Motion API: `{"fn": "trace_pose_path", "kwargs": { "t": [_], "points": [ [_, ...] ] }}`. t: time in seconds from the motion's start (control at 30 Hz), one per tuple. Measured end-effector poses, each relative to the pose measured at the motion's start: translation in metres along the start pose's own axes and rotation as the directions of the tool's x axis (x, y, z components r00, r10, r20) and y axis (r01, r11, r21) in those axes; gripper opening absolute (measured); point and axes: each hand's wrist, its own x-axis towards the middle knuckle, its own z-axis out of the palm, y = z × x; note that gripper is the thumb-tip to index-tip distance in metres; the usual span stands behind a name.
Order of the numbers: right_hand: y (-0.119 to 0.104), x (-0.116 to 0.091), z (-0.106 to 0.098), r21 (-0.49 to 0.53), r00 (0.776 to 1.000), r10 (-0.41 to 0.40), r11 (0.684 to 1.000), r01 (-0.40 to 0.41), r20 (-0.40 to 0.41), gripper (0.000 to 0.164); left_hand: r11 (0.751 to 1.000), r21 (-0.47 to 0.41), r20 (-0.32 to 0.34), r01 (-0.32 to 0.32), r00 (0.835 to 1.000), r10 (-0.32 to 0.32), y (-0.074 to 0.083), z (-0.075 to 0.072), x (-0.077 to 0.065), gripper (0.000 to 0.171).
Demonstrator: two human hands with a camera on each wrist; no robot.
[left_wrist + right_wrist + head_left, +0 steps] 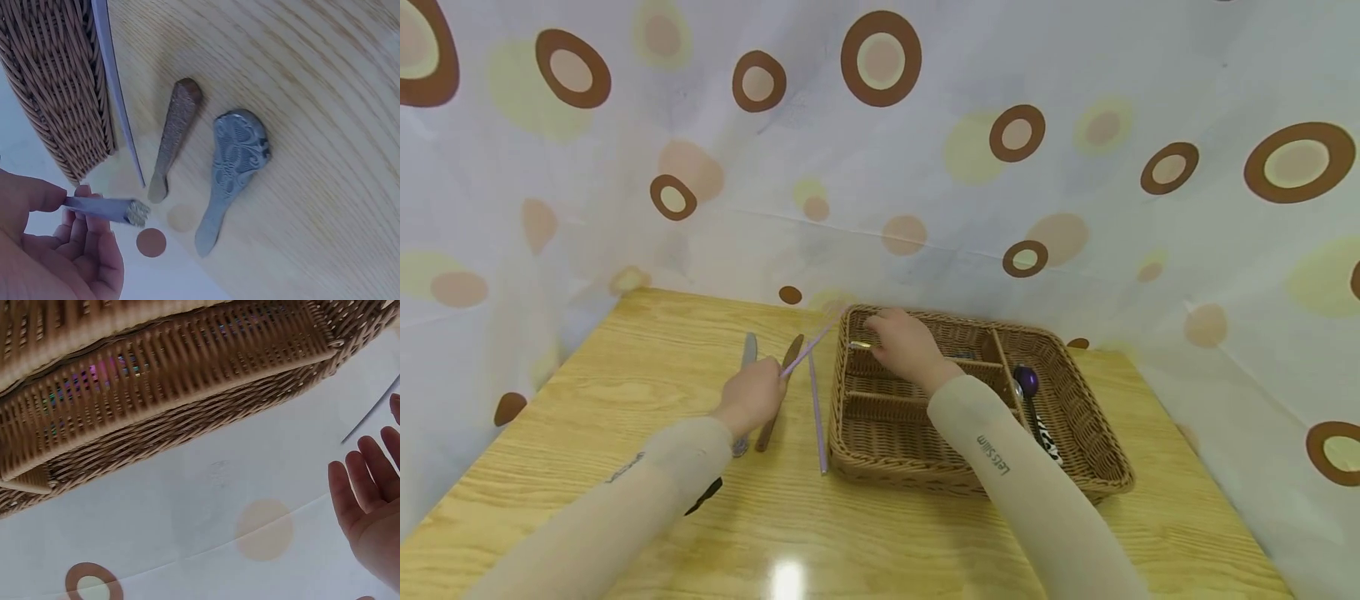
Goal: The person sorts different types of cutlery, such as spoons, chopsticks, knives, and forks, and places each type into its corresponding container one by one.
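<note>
My left hand (750, 396) pinches a lilac chopstick (808, 346) near one end between thumb and fingers; its far end points toward the back left corner of the wicker basket (910, 479). A second lilac chopstick (817, 417) lies on the table along the basket's left side. Beside it lie a brown knife (178, 128) and a silver knife (234, 153) with an ornate handle. Over the basket's back left compartment hovers my right hand (906, 346), fingers loosely extended in the right wrist view. A shiny yellowish piece (859, 344) shows next to its fingertips.
A purple spoon (1026, 381) and a black-and-white patterned handle (1048, 442) lie in the basket's right compartment. Iridescent things (100, 372) glint through a woven divider. A patterned curtain (820, 167) hangs behind the wooden table (625, 400).
</note>
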Motion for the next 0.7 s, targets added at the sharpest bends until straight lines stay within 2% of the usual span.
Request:
{"fn": "trace_pose_path", "kwargs": {
  "t": [0.17,0.33,0.53,0.7],
  "points": [
    [-0.009,0.001,-0.001,-0.024,0.997,-0.061,0.998,0.06,-0.045,0.037,0.998,0.037,-0.048,-0.047,0.998,0.049,0.005,0.001,0.003,0.022],
    [-0.01,0.001,0.0,-0.044,0.997,-0.06,0.997,0.058,-0.053,0.035,0.993,0.067,-0.109,-0.095,0.989,0.102,0.01,0.003,0.004,0.018],
    [-0.013,-0.001,0.001,0.026,0.998,-0.062,0.998,0.062,0.026,0.027,0.982,0.133,-0.176,-0.136,0.972,0.158,0.021,0.007,0.008,0.013],
    [-0.017,-0.003,0.001,0.05,0.989,-0.092,0.995,0.086,0.116,0.014,0.978,0.111,-0.2,-0.176,0.96,0.195,0.029,0.01,0.007,0.011]
  ]
}}
